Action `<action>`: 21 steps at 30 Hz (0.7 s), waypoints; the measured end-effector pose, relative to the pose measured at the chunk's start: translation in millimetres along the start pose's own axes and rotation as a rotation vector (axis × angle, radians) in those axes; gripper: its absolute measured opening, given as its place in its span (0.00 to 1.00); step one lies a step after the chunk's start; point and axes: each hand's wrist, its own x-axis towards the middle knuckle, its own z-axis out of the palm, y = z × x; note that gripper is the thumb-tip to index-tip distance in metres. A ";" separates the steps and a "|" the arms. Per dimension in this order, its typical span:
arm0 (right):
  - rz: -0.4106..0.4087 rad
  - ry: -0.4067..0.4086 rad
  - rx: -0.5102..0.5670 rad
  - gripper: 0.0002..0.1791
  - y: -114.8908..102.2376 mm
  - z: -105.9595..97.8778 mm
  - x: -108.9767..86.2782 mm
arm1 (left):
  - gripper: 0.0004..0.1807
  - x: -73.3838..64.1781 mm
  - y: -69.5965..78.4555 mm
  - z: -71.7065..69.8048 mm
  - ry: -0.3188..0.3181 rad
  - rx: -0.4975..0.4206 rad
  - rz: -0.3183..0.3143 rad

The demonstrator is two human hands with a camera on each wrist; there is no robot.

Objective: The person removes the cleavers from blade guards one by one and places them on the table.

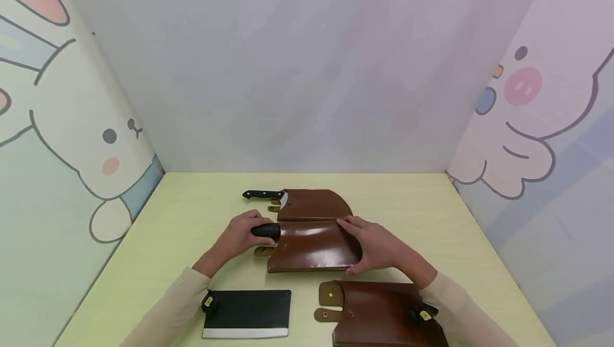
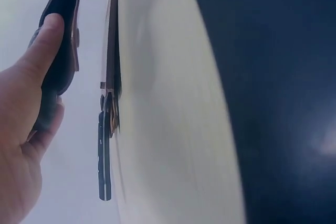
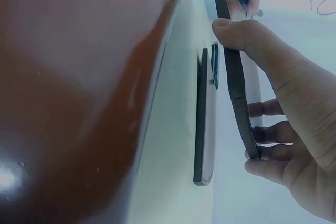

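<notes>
Nearest, along the bottom of the head view: at lower left, a flat black blade [image 1: 249, 309] with a pale strip down its near side; at lower right, a brown cover [image 1: 374, 309] with two tan straps [image 1: 330, 295] unfastened at its left end, partly behind the right forearm. Cannot tell about any contents.

Next, at the centre of the head view, between both hands: another leather sheath [image 1: 314, 245], with a black handle [image 1: 265, 231] out of its left end, seemingly raised off the table [image 1: 408, 198], judging by the wrist views. For good work here, best to move handle and leather along one line, without twist or tilt, to steady the rounded end, and to mind the loose tab [image 1: 264, 251] below the handle for snags.

As for pose: left hand [image 1: 244, 230] in from lower left, thumb along the handle, fingers curled round the other side in a close hold; right hand [image 1: 379, 243] in from lower right, wide around the sheath's right end, thumb and fingers gripping opposite sides.

Farther up the frame: a third case [image 1: 312, 206] flat on the table, with a knife [image 1: 261, 194] in it, grip to the left. Farthest, a pale wall [image 1: 307, 70], between cartoon animals at left and right.
</notes>
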 end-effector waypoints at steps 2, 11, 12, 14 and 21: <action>0.007 -0.013 0.015 0.64 -0.8 -0.4 -0.7 | 0.22 0.2 -0.4 -1.1 0.007 0.005 0.014; 0.035 -0.037 0.073 0.64 -1.1 3.2 -4.7 | 0.20 -0.5 -5.0 -3.4 -0.020 -0.010 0.030; 0.035 -0.036 0.077 0.63 -1.2 3.6 -5.2 | 0.20 -0.5 -5.5 -3.6 -0.020 -0.011 0.032; 0.033 -0.031 0.079 0.63 -0.7 4.5 -5.8 | 0.20 -0.2 -6.4 -3.9 -0.020 -0.012 0.041; 0.036 -0.020 0.075 0.63 1.0 4.7 -8.4 | 0.20 -1.9 -8.8 -4.9 -0.028 -0.021 0.030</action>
